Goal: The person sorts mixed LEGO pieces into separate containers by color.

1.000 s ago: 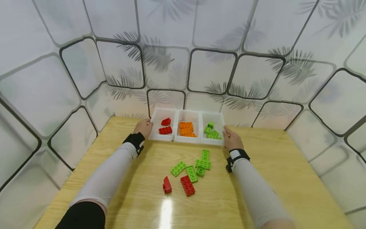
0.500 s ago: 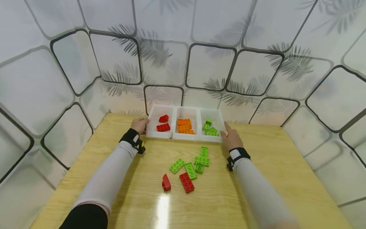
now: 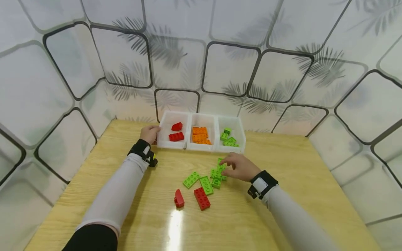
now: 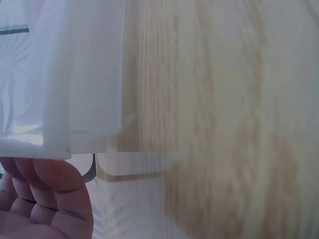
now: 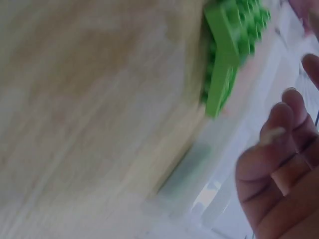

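My left hand (image 3: 150, 134) holds the left end of a white three-compartment tray (image 3: 186, 146), fingers bent against its edge; the left wrist view shows those fingers (image 4: 57, 174) right at the tray's lip. Over the green toy bricks on the table, my right hand (image 3: 241, 167) hovers with loosely bent fingers and nothing between them. Partly behind its fingertips is a flat green brick (image 3: 215, 172) with another crossing it, and a small square green brick (image 3: 216, 182) lies just in front. Green bricks (image 5: 227, 55) also show beside the hand in the right wrist view.
Nearer me lie two flat green bricks (image 3: 191, 180), a red eight-stud brick (image 3: 202, 198) and a red curved brick (image 3: 179, 199). In the tray, red bricks (image 3: 176, 136) sit left, orange bricks (image 3: 200, 135) centre, green bricks (image 3: 230, 141) right. A patterned curtain (image 3: 176, 62) hangs behind the table.
My right hand has let go of the tray's right end and come toward me and left, over the green bricks. My left hand stays at the tray's left end.
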Tool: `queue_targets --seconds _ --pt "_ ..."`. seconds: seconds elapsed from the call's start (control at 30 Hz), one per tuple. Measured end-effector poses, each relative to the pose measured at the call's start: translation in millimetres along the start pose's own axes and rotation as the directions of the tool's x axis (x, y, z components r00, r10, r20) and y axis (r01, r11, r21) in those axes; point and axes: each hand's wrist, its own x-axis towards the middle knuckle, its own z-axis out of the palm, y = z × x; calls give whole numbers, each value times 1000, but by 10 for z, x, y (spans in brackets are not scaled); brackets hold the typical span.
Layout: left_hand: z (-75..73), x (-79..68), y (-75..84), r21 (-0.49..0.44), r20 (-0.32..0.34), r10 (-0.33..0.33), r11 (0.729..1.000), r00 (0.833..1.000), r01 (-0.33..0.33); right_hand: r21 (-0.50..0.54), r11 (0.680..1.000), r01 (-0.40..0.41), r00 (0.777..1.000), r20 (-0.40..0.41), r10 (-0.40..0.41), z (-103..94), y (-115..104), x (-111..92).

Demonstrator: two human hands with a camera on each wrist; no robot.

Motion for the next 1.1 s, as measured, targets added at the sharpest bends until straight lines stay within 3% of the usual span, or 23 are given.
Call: queue_targets --seconds 0.13,0.27,0.4,0.53,0.87,1.1 --pt "17 2 12 -21 -17 6 1000 1000 -6 -20 1000 -19 994 110 21 38 -117 -3" --pt "12 1 45 -23 -25 23 999 999 -23 -103 995 -13 993 116 25 66 -159 4" --pt "-3 -24 29 -22 -42 3 1000 999 -4 -227 971 69 992 117 -43 184 -167 2" --pt "7 -49 1 -21 -45 -10 1000 999 9 -340 932 128 991 81 -107 300 -177 -13" --pt "96 -38 -58 -8 -83 7 1000 997 -8 -555 820 141 987 17 -159 451 -274 7" --pt "53 -36 -5 -10 -83 3 1000 997 -4 -565 806 177 969 -44 -244 422 -255 55"
